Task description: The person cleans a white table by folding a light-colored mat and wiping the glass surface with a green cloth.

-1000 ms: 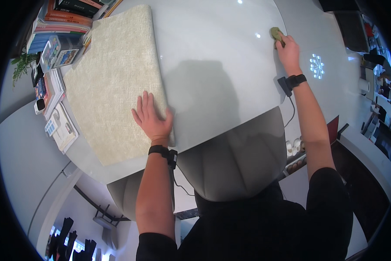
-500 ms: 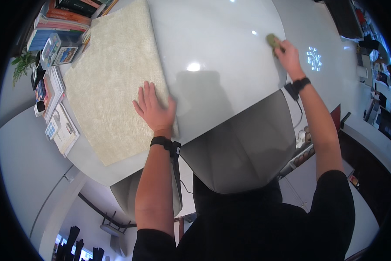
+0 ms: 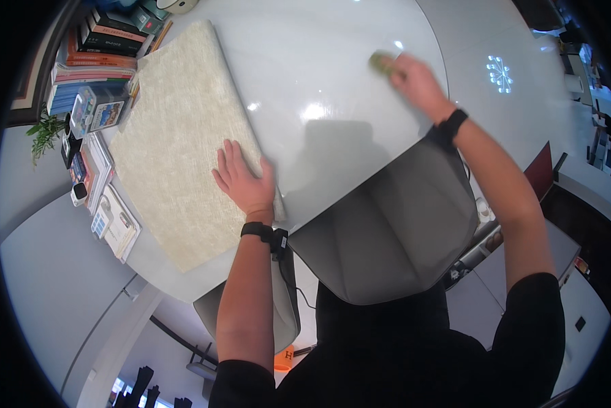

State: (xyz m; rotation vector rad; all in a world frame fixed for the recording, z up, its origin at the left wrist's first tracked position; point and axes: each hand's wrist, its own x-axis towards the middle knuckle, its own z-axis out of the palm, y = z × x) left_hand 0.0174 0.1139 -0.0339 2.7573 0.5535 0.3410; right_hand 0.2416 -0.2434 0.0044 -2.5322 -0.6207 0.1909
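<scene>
My left hand (image 3: pixel 247 182) lies flat with its fingers spread on a folded cream tablecloth (image 3: pixel 183 129), close to the fold that runs along its right edge. Out to the far right, my right hand (image 3: pixel 416 80) is closed on a small green cloth (image 3: pixel 381 63), blurred by motion, against the glossy white tabletop (image 3: pixel 285 61). The exact shape of the cloth is hidden by the fingers and the blur. Both wrists carry black bands.
Stacked books (image 3: pixel 101 58), a clear plastic box (image 3: pixel 98 109), a green plant (image 3: pixel 46 132) and papers with a notepad (image 3: pixel 117 223) line the table's left side. A grey chair (image 3: pixel 394 231) is tucked at the near edge, between me and the table.
My right hand has swept left across the tabletop with the green cloth, away from the right edge. My left hand stays on the tablecloth. The whole view has shifted slightly.
</scene>
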